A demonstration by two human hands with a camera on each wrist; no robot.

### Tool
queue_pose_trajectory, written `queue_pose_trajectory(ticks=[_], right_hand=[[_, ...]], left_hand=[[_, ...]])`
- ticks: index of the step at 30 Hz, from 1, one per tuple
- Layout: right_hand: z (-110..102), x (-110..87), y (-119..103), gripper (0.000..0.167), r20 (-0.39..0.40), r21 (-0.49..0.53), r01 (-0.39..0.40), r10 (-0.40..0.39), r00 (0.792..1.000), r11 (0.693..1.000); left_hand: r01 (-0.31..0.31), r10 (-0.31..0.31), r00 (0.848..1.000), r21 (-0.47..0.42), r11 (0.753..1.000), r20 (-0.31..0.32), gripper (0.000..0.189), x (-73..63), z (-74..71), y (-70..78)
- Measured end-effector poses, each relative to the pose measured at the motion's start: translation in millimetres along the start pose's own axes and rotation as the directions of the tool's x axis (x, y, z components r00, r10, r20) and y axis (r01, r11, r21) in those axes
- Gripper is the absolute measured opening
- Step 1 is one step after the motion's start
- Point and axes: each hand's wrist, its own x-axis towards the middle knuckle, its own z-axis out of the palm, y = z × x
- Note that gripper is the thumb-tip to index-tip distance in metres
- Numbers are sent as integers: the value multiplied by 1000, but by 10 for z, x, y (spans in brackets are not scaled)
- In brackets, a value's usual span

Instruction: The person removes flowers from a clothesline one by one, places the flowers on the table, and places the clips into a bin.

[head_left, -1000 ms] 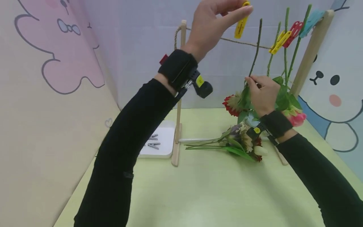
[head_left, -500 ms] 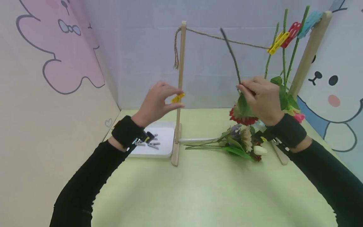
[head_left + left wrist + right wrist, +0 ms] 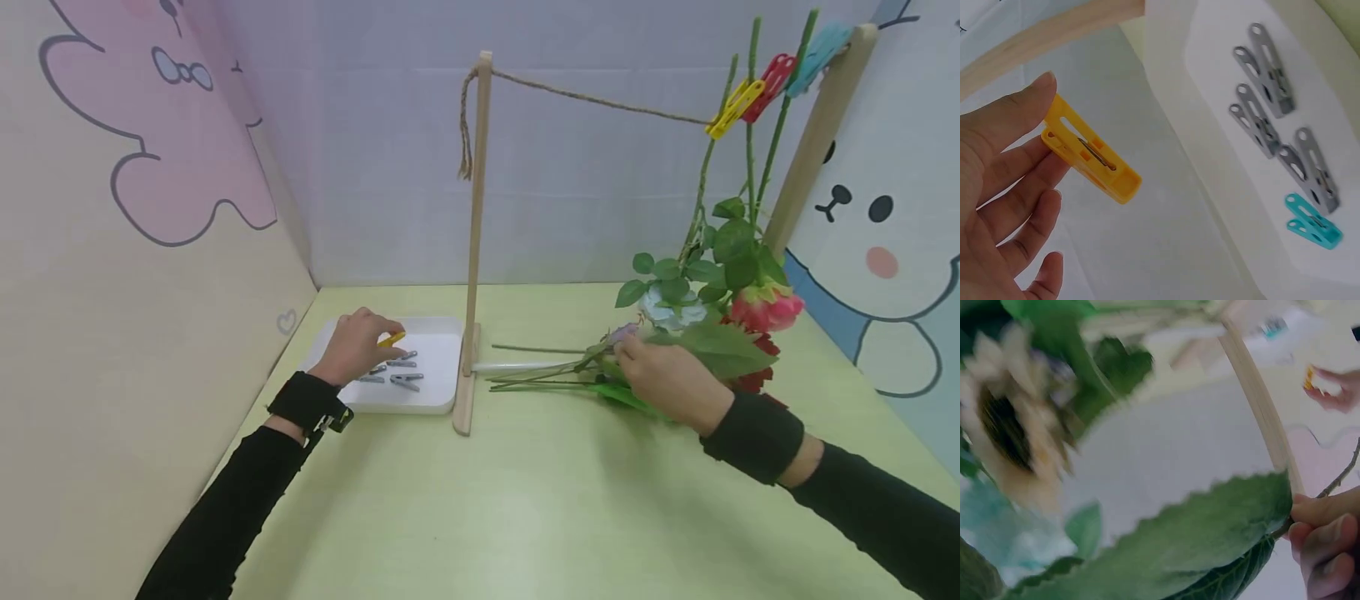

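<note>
Over the white tray, my left hand pinches a yellow clothespin by its handle ends between thumb and fingers. Several grey clothespins and a smaller teal clothespin lie in the tray. At the right, my right hand pinches an artificial flower by its stem, just beside a large serrated leaf. Its red bloom shows past the hand, low over the table. Under and beside this hand lie other flowers, their stems pointing left; the hand hides part of them.
A twine line runs from the left wooden post to the right post. Near the right post, yellow, red and blue clothespins hold flowers upside down, including a pink bloom.
My left hand has come down from above the line to the tray, still pinching the yellow clothespin. My right hand has lowered the red flower, tipping its stem leftward, to beside the lying flowers.
</note>
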Motion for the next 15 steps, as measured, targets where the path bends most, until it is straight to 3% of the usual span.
queue_pose_trajectory(ticks=[4,7,9,13,15], right_hand=[[212,-160,-204,11,40,14,52,-52,998,999],[353,-246,-373,26,43,40,86,-88,995,995],[434,-293,-485,34,46,55,101,-103,994,993],[564,-343,-666,16,53,77,111,-115,992,991],[626,-346,-726,18,59,86,108,-114,992,990]], left_hand=[[-13,7,998,104,994,64,26,-119,147,-216],[-20,-2,991,165,986,130,28,-230,259,-341],[-8,-21,985,168,986,169,28,-296,326,-400],[32,-59,978,138,990,199,28,-373,439,-491],[51,-75,978,124,991,194,29,-390,477,-524]])
